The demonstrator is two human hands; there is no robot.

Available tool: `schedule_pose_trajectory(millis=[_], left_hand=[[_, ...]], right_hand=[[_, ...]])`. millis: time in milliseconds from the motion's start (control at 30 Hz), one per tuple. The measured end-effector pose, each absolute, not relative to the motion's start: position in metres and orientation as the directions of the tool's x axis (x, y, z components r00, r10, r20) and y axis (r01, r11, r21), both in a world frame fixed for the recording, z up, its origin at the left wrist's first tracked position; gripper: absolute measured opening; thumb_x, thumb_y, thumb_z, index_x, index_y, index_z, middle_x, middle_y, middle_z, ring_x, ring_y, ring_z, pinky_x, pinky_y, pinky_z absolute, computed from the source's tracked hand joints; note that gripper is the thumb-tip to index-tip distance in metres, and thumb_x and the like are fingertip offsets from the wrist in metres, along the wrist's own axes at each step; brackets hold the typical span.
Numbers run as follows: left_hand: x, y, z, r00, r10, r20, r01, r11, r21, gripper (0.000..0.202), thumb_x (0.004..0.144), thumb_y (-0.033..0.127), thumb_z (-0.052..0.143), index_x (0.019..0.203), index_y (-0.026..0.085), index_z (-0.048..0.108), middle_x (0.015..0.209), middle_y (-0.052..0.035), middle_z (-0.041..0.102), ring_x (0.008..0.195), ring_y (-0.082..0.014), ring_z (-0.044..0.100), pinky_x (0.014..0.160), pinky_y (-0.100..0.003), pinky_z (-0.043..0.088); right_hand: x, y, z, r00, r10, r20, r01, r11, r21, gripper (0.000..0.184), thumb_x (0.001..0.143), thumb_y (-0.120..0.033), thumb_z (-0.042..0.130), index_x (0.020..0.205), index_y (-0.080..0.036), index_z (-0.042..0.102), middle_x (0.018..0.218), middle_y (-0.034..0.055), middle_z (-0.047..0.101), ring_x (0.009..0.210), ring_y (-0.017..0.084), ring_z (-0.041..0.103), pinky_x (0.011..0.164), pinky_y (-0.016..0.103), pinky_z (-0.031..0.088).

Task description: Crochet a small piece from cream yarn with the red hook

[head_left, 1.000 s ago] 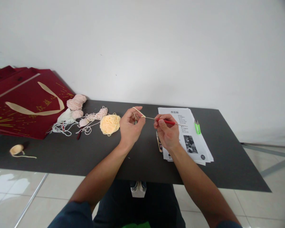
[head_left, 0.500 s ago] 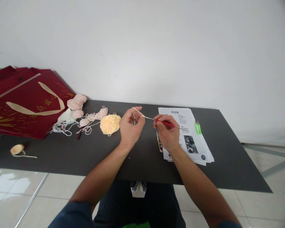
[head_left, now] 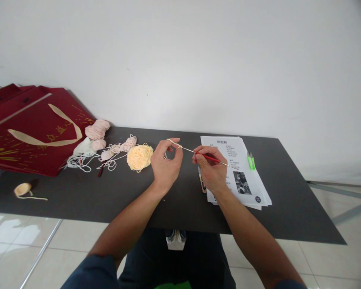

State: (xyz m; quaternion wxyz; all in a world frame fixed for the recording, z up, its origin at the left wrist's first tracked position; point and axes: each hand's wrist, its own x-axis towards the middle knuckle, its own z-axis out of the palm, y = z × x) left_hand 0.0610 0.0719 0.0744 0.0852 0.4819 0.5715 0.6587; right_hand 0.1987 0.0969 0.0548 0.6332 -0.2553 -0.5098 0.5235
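Observation:
Between the fingers of my left hand is a strand of pale yellow yarn, running over the raised index finger to the thumb. My right hand is closed around the red grip of a crochet hook, held like a pen. The hook's thin metal shaft points left, and its tip meets the yarn at my left fingertips. Any stitches there are too small to make out. Just left of my left hand, a ball of yellow yarn rests on the dark table.
Printed sheets lie under and beside my right hand, with green thread snips on them. Pink yarn and white yarn lie at left, near dark red gift bags. A small cream piece with a yarn tail sits far left.
The left hand's index finger has dipped slightly and the thumb side has turned a little. The right hand with the crochet hook has shifted slightly left, its back end tilting lower.

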Motion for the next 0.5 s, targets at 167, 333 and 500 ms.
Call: schedule_pose_trajectory(millis=[167, 333, 500], left_hand=[[0.0607, 0.071, 0.073, -0.514, 0.627, 0.586, 0.522, -0.313, 0.793, 0.013, 0.084, 0.015, 0.071, 0.094, 0.022, 0.074, 0.096, -0.0019, 0.077, 0.081, -0.0149, 0.066, 0.078, -0.03, 0.053], [0.0612, 0.075, 0.0731, -0.582, 0.646, 0.494, 0.404, -0.297, 0.865, 0.006, 0.081, 0.016, 0.075, 0.083, 0.021, 0.072, 0.096, -0.0017, 0.077, 0.077, -0.0132, 0.066, 0.076, -0.029, 0.053], [0.0618, 0.0776, 0.0754, -0.613, 0.678, 0.406, 0.299, -0.277, 0.913, 0.007, 0.079, 0.016, 0.078, 0.081, 0.02, 0.072, 0.096, -0.0021, 0.077, 0.078, -0.0126, 0.067, 0.073, -0.027, 0.051]], right_hand=[[0.1965, 0.0941, 0.0571, -0.044, 0.927, 0.371, -0.393, 0.326, -0.86, 0.012, 0.085, -0.019, 0.082, 0.093, -0.026, 0.074, 0.101, 0.0001, 0.076, 0.071, 0.011, 0.071, 0.068, 0.028, 0.061], [0.1936, 0.0917, 0.0558, -0.021, 0.918, 0.397, -0.347, 0.366, -0.864, 0.013, 0.085, -0.018, 0.082, 0.092, -0.027, 0.077, 0.105, 0.0005, 0.076, 0.076, 0.012, 0.074, 0.073, 0.029, 0.064], [0.1929, 0.0893, 0.0557, -0.028, 0.91, 0.413, -0.272, 0.391, -0.879, 0.01, 0.085, -0.023, 0.082, 0.093, -0.027, 0.077, 0.108, 0.0008, 0.075, 0.081, 0.013, 0.074, 0.076, 0.031, 0.067]])
